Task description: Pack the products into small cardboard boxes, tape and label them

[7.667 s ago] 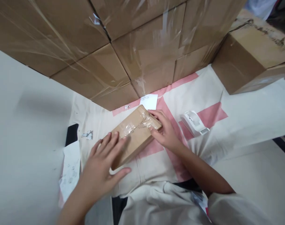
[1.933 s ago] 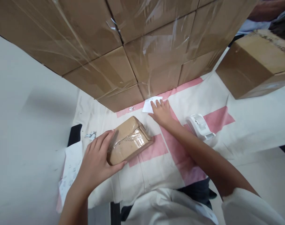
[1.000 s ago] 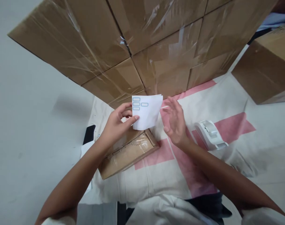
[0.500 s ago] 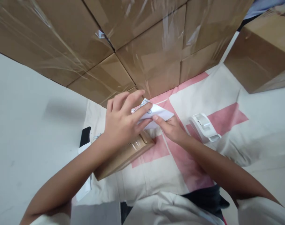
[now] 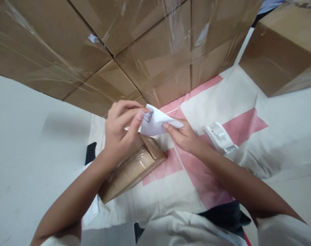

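Paper (image 5: 159, 120) up over far end of box (image 5: 135, 171). Right hand (image 5: 182, 135) pinches it, thumb on top; left hand (image 5: 121, 128) has fingertips at its other edge, grip unclear. Dispenser (image 5: 219, 137) right of box; cartons (image 5: 150, 61) stacked behind box.

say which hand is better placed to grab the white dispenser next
Probably the right hand: though pinching the paper, it is nearer the white dispenser; the left hand is farther away.

Box (image 5: 133, 169) left of tape dispenser (image 5: 220, 137), cartons (image 5: 155, 56) behind.

Pale beige shirt (image 5: 175, 229), short sleeves (image 5: 279, 231)
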A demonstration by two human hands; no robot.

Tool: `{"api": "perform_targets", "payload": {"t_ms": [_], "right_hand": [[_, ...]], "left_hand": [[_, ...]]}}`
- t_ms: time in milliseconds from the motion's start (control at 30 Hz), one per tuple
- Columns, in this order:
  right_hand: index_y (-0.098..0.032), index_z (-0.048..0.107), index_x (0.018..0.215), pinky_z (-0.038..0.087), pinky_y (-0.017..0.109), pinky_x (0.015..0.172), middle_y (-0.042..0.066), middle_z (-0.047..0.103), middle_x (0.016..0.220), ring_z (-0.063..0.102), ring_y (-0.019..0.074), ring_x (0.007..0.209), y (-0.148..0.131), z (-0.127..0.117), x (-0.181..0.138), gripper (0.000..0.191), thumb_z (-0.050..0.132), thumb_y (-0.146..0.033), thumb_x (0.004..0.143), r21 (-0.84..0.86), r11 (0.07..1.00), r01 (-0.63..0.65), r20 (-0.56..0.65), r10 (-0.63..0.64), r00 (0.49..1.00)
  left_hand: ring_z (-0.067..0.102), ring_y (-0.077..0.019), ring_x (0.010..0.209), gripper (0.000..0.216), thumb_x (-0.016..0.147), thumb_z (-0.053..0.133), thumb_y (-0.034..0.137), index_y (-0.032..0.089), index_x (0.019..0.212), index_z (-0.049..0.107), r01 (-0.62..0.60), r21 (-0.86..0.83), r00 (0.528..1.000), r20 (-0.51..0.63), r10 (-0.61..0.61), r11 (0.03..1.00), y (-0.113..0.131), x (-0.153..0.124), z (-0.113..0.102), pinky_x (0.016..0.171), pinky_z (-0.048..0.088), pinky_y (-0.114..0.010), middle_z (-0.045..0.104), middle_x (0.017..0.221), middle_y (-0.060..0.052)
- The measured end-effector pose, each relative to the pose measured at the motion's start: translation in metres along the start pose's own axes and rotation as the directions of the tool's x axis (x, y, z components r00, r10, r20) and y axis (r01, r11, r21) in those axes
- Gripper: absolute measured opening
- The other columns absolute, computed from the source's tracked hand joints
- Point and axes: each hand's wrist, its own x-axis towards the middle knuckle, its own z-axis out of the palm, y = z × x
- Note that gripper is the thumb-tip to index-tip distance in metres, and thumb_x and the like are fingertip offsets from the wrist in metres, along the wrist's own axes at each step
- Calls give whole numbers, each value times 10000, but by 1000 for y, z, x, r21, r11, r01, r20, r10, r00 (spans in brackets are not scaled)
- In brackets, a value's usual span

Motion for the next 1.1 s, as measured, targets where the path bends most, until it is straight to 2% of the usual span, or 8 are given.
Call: {"api": "perform_targets", "payload": {"t_ms": [133,233,333,467,567,733,867,1100], "right_hand": [[-128,577,1314,548,457,961,160,675,1243,641,304,1155,19,-5,14,458,579,-359,919,-161,956,-245,-248,202,948],[-163,515,1448,439,518,1120,182,533,1479,491,326,1371,17,-6,16,636,656,-370,863,-364,922,-131,-374,-16,927],[-196,708,1158,534,406,937,121,708,1162,652,240,1049,3,0,10,411,587,-521,936,-70,997,22,-64,-26,998],[-159,676,813,360,238,473,30,646,660,514,116,522,-8,9,4,502,545,-631,922,430,793,-432,471,211,857],[-177,605,717,243,209,443,-47,530,555,393,74,468,-5,7,6,322,729,-454,826,504,731,-460,449,233,862],[-170,635,720,345,227,576,-32,583,671,477,91,619,10,-5,12,194,697,-284,864,251,960,-125,244,62,968],[-159,744,821,374,250,630,2,698,771,542,116,686,33,-9,14,158,653,-260,903,-51,998,-29,482,51,875],[-161,797,862,375,233,618,9,715,794,524,99,659,60,2,10,201,705,-337,887,-6,996,-94,645,76,761]], "left_hand": [[631,-169,841,205,993,612,386,263,899,746,138,-90,989,-40,-142,986,-7,-4,-3,789,520,-344,681,891,-18],[614,-164,791,194,952,671,408,257,836,709,135,-71,991,11,-134,988,-10,-9,-2,753,518,-337,677,853,-6],[620,-173,817,187,928,699,420,240,877,686,95,-39,994,56,-93,995,-10,-13,2,782,506,-348,687,883,-9],[643,-208,872,253,921,696,491,245,974,679,-31,64,988,154,21,997,-14,-16,7,807,465,-381,706,935,-33],[658,-241,923,286,917,692,533,276,1041,675,-103,171,981,179,71,980,-20,-17,1,824,442,-409,722,997,-45],[648,-334,1110,547,905,628,661,291,1307,602,-31,329,949,306,-75,944,-18,-38,-24,954,451,-494,695,1219,-78],[491,-456,1390,1071,793,631,808,252,1618,237,46,322,794,563,-230,946,-6,-84,-31,1003,480,-566,397,1613,-204],[414,-438,1464,1063,838,708,573,298,1653,83,46,252,781,594,-192,967,-29,-124,-41,1122,405,-596,345,1646,-192]]}}
